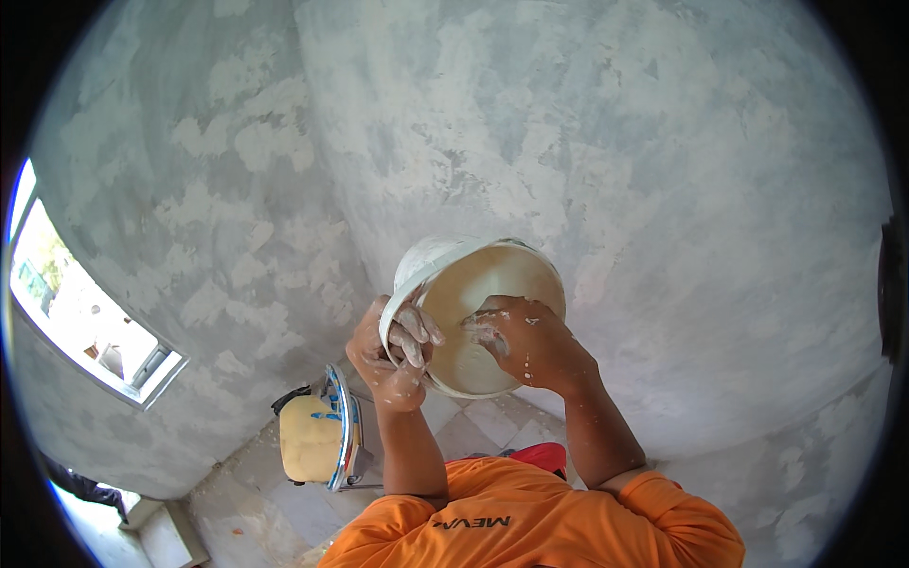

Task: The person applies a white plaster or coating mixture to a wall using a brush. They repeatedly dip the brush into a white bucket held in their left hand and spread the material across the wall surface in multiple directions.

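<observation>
A white bucket is tilted toward me in front of the wall, its mouth facing me. Its inside is coated with a smooth cream-white paste. My left hand grips the bucket's left rim, with whitened fingers curled over the edge into the mouth. Inside the bucket's mouth is my right hand, fingers bent inward and smeared with white. What those fingers hold, if anything, is hidden. White splashes dot the back of that hand and the wrist.
Patchy grey plastered walls meet in a corner ahead. A chair with a yellowish seat and metal frame stands below left on a tiled floor. At far left is a window opening. Something red shows behind my orange shirt.
</observation>
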`<action>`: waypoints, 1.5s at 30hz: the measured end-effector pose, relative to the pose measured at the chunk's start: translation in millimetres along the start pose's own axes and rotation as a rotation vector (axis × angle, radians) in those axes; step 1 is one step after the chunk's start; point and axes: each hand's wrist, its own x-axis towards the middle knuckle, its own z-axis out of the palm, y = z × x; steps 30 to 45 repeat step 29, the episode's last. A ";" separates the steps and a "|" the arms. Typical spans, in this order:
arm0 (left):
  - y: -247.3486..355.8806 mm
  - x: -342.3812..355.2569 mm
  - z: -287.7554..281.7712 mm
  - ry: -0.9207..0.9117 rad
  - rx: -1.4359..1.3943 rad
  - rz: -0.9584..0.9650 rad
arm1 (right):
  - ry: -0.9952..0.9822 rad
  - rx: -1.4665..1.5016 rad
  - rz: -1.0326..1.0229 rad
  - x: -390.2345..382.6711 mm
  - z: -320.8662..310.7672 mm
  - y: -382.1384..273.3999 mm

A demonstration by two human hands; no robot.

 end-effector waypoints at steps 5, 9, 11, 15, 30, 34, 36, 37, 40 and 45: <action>4.3 -2.9 2.2 0.015 -0.014 -0.076 | -0.009 -0.099 0.076 -3.0 1.5 -1.1; 2.5 -2.4 -0.3 -0.018 -0.041 -0.069 | -0.078 -0.108 0.095 1.3 8.8 0.9; 1.7 -4.1 -1.6 -0.042 -0.044 -0.071 | -0.129 -0.099 0.105 2.7 16.2 0.1; 5.9 -2.3 -5.6 -0.052 -0.028 -0.113 | -0.070 -0.095 0.069 3.4 17.8 -13.7; -18.1 15.6 9.3 0.402 0.265 -0.174 | 0.628 0.668 0.006 -25.0 -44.7 2.1; -18.1 15.6 9.3 0.402 0.265 -0.174 | 0.628 0.668 0.006 -25.0 -44.7 2.1; -18.1 15.6 9.3 0.402 0.265 -0.174 | 0.628 0.668 0.006 -25.0 -44.7 2.1; -18.1 15.6 9.3 0.402 0.265 -0.174 | 0.628 0.668 0.006 -25.0 -44.7 2.1; -18.1 15.6 9.3 0.402 0.265 -0.174 | 0.628 0.668 0.006 -25.0 -44.7 2.1; -18.1 15.6 9.3 0.402 0.265 -0.174 | 0.628 0.668 0.006 -25.0 -44.7 2.1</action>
